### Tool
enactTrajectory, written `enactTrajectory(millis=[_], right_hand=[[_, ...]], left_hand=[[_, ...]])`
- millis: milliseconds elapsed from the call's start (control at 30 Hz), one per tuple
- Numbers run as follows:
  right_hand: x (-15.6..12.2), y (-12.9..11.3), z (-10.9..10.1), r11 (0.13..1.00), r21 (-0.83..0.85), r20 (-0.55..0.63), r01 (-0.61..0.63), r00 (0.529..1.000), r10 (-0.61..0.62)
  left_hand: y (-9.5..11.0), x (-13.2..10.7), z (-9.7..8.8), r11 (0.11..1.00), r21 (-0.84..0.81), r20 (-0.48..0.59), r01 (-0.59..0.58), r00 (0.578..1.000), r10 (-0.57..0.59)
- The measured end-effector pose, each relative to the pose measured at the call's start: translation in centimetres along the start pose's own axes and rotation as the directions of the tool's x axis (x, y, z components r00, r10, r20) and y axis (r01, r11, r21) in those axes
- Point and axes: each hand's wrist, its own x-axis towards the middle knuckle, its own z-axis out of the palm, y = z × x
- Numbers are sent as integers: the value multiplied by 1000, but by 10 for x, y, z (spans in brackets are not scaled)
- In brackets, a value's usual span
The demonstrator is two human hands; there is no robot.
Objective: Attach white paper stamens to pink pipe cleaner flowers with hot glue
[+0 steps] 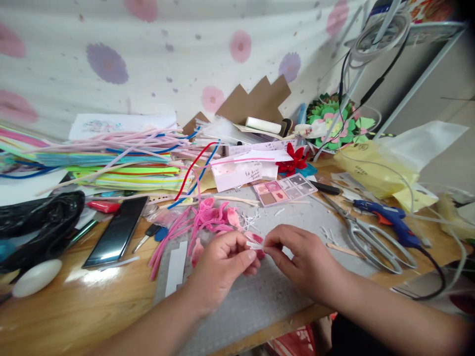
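My left hand and my right hand meet over a grey cutting mat near the table's front edge. Both are closed in a pinch on a small pale white piece held between their fingertips, with a bit of pink showing under it. Just behind the hands lies a heap of pink pipe cleaners and petal shapes.
Large scissors and a blue glue gun lie to the right. A phone and a black bag sit left. A stack of coloured sheets and pipe cleaners, a makeup palette and a white box lie behind.
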Motion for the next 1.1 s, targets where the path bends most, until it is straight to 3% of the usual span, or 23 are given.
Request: enactTrajectory(millis=[467, 667, 767, 833, 933, 1000, 1100], right_hand=[[-2, 4, -7, 999, -45, 7, 18, 1000, -18], [-2, 56, -30, 944, -321, 16, -79, 996, 89], [-4, 86, -40, 916, -399, 86, -33, 994, 74], [-5, 91, -43, 911, -412, 88, -9, 995, 50], [-7, 72, -43, 938, -346, -7, 0, 1000, -3], [-6, 47, -40, 981, -194, -64, 27, 997, -40], [-4, 12, -32, 996, 26, -10, 87, 996, -87]], left_hand=[[0, 1, -2, 999, 26, -18, -26, 999, 27], [6, 1, -4, 1000, -11, -63, -21, 998, 20], [7, 0, -4, 1000, -15, -63, -24, 998, 23], [7, 0, -4, 999, -27, -54, -31, 998, 30], [5, 0, -4, 998, -27, -29, -53, 998, 53], [3, 0, -3, 996, 20, -7, -85, 996, 85], [1, -1, -3, 976, 149, 33, -158, 987, 155]])
